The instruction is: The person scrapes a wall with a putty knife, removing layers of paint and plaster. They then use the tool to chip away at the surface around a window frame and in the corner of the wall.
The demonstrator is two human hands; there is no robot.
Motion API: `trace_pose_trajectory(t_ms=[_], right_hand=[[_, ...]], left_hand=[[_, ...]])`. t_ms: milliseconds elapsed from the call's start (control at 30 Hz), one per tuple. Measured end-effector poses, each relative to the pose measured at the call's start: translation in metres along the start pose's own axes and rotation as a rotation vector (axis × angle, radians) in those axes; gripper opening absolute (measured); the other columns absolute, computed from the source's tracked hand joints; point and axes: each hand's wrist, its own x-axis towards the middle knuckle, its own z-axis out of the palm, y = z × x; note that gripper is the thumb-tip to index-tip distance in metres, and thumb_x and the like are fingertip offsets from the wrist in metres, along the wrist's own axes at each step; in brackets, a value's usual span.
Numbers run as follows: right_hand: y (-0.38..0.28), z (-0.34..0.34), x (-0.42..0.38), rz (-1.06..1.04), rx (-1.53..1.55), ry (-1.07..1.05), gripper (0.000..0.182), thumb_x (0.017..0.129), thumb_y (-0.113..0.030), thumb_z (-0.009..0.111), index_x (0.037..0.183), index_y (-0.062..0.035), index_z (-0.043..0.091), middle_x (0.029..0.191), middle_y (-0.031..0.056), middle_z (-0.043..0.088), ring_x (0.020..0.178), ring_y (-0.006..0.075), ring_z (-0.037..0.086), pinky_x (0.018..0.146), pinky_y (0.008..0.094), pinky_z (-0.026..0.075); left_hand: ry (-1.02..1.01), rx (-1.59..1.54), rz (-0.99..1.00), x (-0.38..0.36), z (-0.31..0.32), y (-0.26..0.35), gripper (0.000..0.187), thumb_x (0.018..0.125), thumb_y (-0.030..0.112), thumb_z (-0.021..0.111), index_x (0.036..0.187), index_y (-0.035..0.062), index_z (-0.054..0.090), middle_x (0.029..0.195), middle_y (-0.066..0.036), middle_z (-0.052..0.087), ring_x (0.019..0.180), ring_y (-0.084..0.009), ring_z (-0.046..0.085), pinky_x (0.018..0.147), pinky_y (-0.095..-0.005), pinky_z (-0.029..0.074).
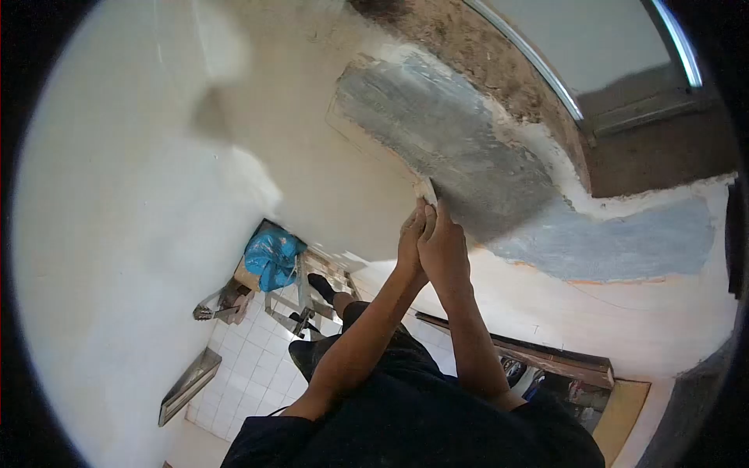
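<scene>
Both hands come together at the wall, in the middle of the view. My right hand (pixel 445 240) is closed around a scraper (pixel 429 189), whose thin pale blade touches the wall. Pressed against it, my left hand (pixel 410 240) is closed too and appears to grip the same tool, though its handle is hidden by the fingers. The blade meets the lower left edge of a grey patch (pixel 460 144) on the cream wall (pixel 312 148). A thin scored line runs along that edge, and the paint there looks chipped.
Bare brown masonry (pixel 468 54) borders a window frame (pixel 538 66) at upper right. Below stand a metal stepladder (pixel 303 292) by my foot, a blue plastic bag (pixel 273 253) and a metal trough (pixel 191 386) near the tiled floor (pixel 253 351). A wooden cabinet (pixel 546 359) is at lower right.
</scene>
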Motion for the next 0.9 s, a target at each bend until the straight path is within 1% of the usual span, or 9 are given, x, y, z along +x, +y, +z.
trace_pose_trajectory(t_ms=[67,100,167,267,467,700,800,867,900], right_hand=[[0.000,0.001,0.000,0.037,0.039,0.010,0.032,0.095,-0.024,0.039,0.115,0.0004,0.044,0.085,0.0293,0.061,0.082,0.0425,0.062,0.072,0.0500,0.051],[0.001,0.001,0.001,0.040,0.036,0.010,0.032,0.095,-0.024,0.039,0.115,0.0004,0.044,0.085,0.0293,0.061,0.082,0.0425,0.062,0.072,0.0500,0.051],[0.001,0.001,0.007,0.076,0.132,-0.079,0.033,0.095,-0.023,0.039,0.116,0.0022,0.043,0.085,0.0308,0.061,0.083,0.0440,0.062,0.072,0.0508,0.050],[-0.013,-0.004,0.003,0.103,0.080,-0.036,0.033,0.095,-0.022,0.039,0.115,0.0034,0.044,0.086,0.0321,0.060,0.083,0.0448,0.061,0.073,0.0515,0.049],[-0.005,0.006,0.004,0.036,0.129,0.034,0.032,0.094,-0.021,0.040,0.113,0.0031,0.047,0.090,0.0323,0.060,0.085,0.0457,0.060,0.074,0.0518,0.049],[-0.017,-0.003,0.009,0.055,0.094,-0.043,0.031,0.095,-0.021,0.040,0.114,0.0033,0.046,0.094,0.0314,0.059,0.090,0.0452,0.058,0.077,0.0516,0.048],[-0.017,0.008,0.012,-0.076,0.073,0.080,0.029,0.095,-0.021,0.039,0.112,0.0014,0.046,0.094,0.0304,0.059,0.092,0.0456,0.057,0.078,0.0517,0.047],[-0.018,0.011,0.016,-0.002,0.127,0.035,0.028,0.096,-0.022,0.038,0.111,-0.0002,0.046,0.093,0.0303,0.059,0.092,0.0464,0.057,0.078,0.0525,0.047],[-0.021,0.011,0.017,-0.009,0.129,0.029,0.028,0.096,-0.022,0.038,0.111,-0.0002,0.046,0.093,0.0303,0.059,0.092,0.0464,0.057,0.078,0.0525,0.047]], left_hand=[[-0.643,0.533,0.268,-0.063,0.087,-0.009,0.040,0.095,0.035,0.043,0.125,0.0103,0.049,0.122,-0.013,0.056,0.108,-0.0311,0.054,0.094,-0.0427,0.041],[-0.643,0.530,0.265,-0.074,0.095,-0.013,0.040,0.095,0.035,0.043,0.125,0.0103,0.049,0.122,-0.013,0.056,0.108,-0.0311,0.054,0.094,-0.0427,0.041],[-0.549,0.513,0.276,-0.091,0.106,-0.018,0.033,0.096,0.033,0.042,0.116,0.0085,0.051,0.107,-0.009,0.055,0.095,-0.0229,0.054,0.082,-0.0365,0.044],[-0.419,0.490,0.311,-0.101,0.119,-0.015,0.026,0.099,0.029,0.040,0.102,0.0057,0.052,0.085,-0.003,0.053,0.075,-0.0107,0.053,0.063,-0.0271,0.047],[-0.301,0.628,0.318,-0.107,0.125,-0.012,0.027,0.099,0.029,0.038,0.099,0.0070,0.053,0.081,-0.002,0.053,0.069,-0.0106,0.051,0.059,-0.0263,0.046],[-0.326,0.525,0.345,-0.110,0.136,-0.013,0.029,0.099,0.030,0.037,0.099,0.0066,0.054,0.079,-0.001,0.052,0.068,-0.0108,0.051,0.060,-0.0266,0.046],[-0.421,0.521,0.311,-0.116,0.142,-0.002,0.030,0.100,0.030,0.036,0.101,0.0054,0.053,0.080,-0.002,0.053,0.070,-0.0115,0.052,0.063,-0.0278,0.046],[-0.265,0.576,0.368,-0.116,0.146,-0.002,0.031,0.100,0.031,0.037,0.098,0.0056,0.054,0.078,-0.001,0.051,0.070,-0.0111,0.050,0.064,-0.0285,0.045],[-0.264,0.573,0.377,-0.117,0.145,0.002,0.031,0.100,0.031,0.037,0.098,0.0056,0.054,0.078,-0.001,0.051,0.070,-0.0111,0.050,0.064,-0.0285,0.045]])
